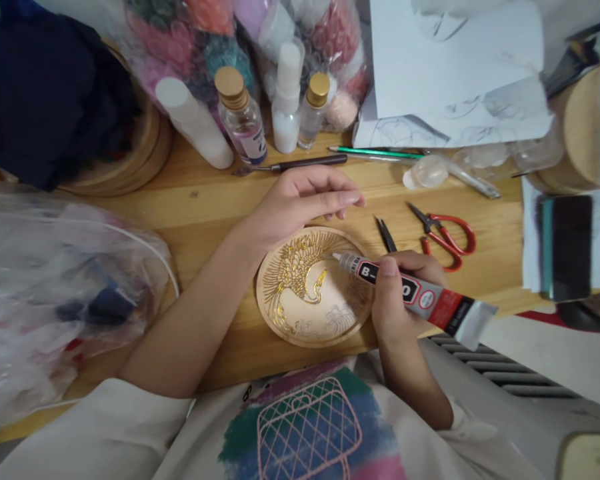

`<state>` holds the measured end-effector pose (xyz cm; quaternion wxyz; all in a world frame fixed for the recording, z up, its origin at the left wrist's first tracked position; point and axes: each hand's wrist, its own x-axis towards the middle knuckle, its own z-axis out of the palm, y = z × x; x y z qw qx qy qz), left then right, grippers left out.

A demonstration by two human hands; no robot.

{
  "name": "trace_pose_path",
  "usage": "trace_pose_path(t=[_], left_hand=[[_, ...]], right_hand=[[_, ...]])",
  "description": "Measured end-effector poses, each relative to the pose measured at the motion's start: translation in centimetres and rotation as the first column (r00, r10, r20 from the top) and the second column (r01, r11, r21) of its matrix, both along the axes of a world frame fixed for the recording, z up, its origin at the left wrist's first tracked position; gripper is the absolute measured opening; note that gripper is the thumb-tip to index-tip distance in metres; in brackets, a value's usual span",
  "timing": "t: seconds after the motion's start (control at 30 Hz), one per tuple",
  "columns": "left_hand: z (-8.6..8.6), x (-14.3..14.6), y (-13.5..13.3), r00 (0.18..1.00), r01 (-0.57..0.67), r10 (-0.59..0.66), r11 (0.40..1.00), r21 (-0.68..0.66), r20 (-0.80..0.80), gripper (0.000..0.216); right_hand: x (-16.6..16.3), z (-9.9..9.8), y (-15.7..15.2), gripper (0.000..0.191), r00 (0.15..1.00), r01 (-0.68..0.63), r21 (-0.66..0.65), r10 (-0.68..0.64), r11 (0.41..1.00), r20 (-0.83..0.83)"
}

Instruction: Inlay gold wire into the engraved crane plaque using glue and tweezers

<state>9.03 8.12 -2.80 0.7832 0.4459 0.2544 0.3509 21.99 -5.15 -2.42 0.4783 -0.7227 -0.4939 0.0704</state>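
Right now my right hand [400,297] is closed around a glue tube [430,301], thumb on top and fingers wrapped beneath, with the crimped end sticking out past the hand to its right. The nozzle [337,257] points off to the left of that hand and hangs over the round wooden plaque [325,297], just at the gold crane's wing. Whether the tip touches the wood I cannot tell from this angle.

The plaque lies flat on the desk [205,207], directly left of my right hand and just below my left hand [300,200]. That hand is open, palm down, fingers loosely stretched, holding nothing and resting at the plaque's far rim. Just beyond my right knuckles lie black tweezers [386,235], with red scissors [447,240] to the right of them. Past my left fingertips runs a dark-handled tool [305,163].

To do this well, I judge, I should squeeze gently with the thumb so only a small bead comes. I should lead the nozzle along the gold line rather than across bare wood, and press the rim with my left hand so the plaque cannot turn. Too hard a squeeze would flood the fine lines.
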Motion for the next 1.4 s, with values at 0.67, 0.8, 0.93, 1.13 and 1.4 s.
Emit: trace_pose_path(t=[0.67, 0.8, 0.93, 1.13, 1.4], left_hand=[[-0.12, 0.01, -0.02, 1.0, -0.006, 0.006, 1.0, 0.004, 0.011, 0.021], [-0.01, 0.03, -0.03, 1.0, -0.006, 0.006, 1.0, -0.015, 0.017, 0.018], [-0.03, 0.01, -0.01, 1.0, -0.004, 0.004, 1.0, -0.008, 0.012, 0.014], [-0.07, -0.01, -0.02, 1.0, -0.011, 0.012, 0.999, 0.034, -0.029, 0.014], [-0.08, -0.04, -0.07, 1.0, -0.008, 0.008, 1.0, 0.013, -0.004, 0.017]], right_hand=[[0.2, 0.0, -0.13, 0.038, 0.999, 0.043, 0.021, -0.043, 0.999, -0.004], [-0.08, 0.4, -0.09, 0.036, 1.0, 0.0, -0.012, 0.0, 1.0, -0.01], [0.2, -0.11, 0.0, 0.037, 0.995, 0.098, 0.05, -0.098, 0.994, 0.008], [0.31, -0.24, -0.09, 0.037, 0.998, 0.057, 0.057, -0.058, 0.997, 0.016], [0.36, -0.45, -0.25, 0.035, 0.993, 0.114, 0.094, -0.117, 0.989, 0.03]])
